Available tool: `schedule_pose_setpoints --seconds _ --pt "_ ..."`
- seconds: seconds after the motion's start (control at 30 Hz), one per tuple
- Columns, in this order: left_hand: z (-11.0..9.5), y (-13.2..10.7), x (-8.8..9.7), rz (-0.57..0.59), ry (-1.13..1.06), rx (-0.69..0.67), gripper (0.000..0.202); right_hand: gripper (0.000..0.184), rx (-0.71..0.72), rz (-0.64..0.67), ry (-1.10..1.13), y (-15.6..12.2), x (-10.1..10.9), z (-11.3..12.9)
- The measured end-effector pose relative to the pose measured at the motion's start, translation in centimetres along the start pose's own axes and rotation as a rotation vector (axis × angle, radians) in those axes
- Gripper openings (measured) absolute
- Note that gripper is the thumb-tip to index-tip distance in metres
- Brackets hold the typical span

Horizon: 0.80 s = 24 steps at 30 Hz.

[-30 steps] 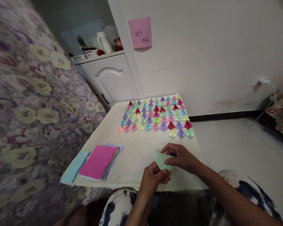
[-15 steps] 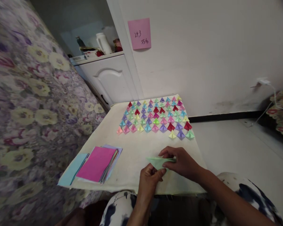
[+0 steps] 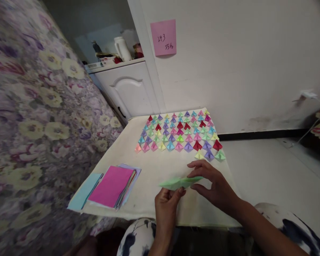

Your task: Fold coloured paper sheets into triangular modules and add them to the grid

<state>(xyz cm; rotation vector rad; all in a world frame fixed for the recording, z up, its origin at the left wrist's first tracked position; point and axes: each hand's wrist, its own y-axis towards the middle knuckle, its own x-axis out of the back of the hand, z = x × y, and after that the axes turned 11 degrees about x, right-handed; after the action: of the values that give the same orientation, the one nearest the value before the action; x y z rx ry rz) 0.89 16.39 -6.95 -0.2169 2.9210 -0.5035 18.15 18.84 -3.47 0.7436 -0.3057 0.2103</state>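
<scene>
"Paper [image 3: 173, 183], pale green and folded to a point at each end: what holds it?"

"The left hand [image 3: 166, 206], thumb and fingers pinched together on its near edge, in front of the near right part of a cream-covered bench [image 3: 152, 169]."

"And the right hand [image 3: 214, 181]?"

"Spread partway, thumb and fingers parted around the right end of the paper; whether they touch it, one cannot tell from this angle."

"Beyond the hands?"

"Small folded pieces [image 3: 179, 147] in red, pink, blue, green, yellow and purple, set in rows across the far side of the bench. Nearest, at right, a short row of three runs yellow, purple, green."

"Near left?"

"A magenta sheet [image 3: 112, 185] tops a stack of colored paper, with light blue paper [image 3: 84, 192] just beside it on the left."

"And the surroundings?"

"A pink note [image 3: 163, 38] bearing handwriting, on the far wall [image 3: 229, 64]. At far left, a white jug [image 3: 122, 49] stands on a white cabinet [image 3: 130, 90], beside a flowered curtain [image 3: 50, 131]."
</scene>
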Motion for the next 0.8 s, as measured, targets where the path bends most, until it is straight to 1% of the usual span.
schedule_pose_setpoints --seconds 0.13,0.3,0.47,0.63,0.8 --pt "0.22 -0.03 0.2 -0.018 0.052 -0.006 0.022 0.017 -0.01 0.008 -0.002 -0.04 -0.35 -0.09" --pt "0.06 -0.15 0.13 0.003 0.028 -0.005 0.02 0.017 -0.011 0.005 -0.01 -0.17 -0.51 -0.06" --pt "-0.1 -0.25 0.06 -0.01 0.041 0.016 0.022 0.014 0.002 0.006 -0.001 -0.23 -0.62 0.12" --pt "0.02 -0.16 0.03 -0.011 0.043 0.0 0.02 0.01 -0.007 0.003 0.024 -0.33 -0.74 0.22" --pt "-0.02 -0.08 -0.1 -0.016 0.037 -0.005 0.019 0.009 -0.027 0.016 0.038 -0.35 -0.85 0.19"
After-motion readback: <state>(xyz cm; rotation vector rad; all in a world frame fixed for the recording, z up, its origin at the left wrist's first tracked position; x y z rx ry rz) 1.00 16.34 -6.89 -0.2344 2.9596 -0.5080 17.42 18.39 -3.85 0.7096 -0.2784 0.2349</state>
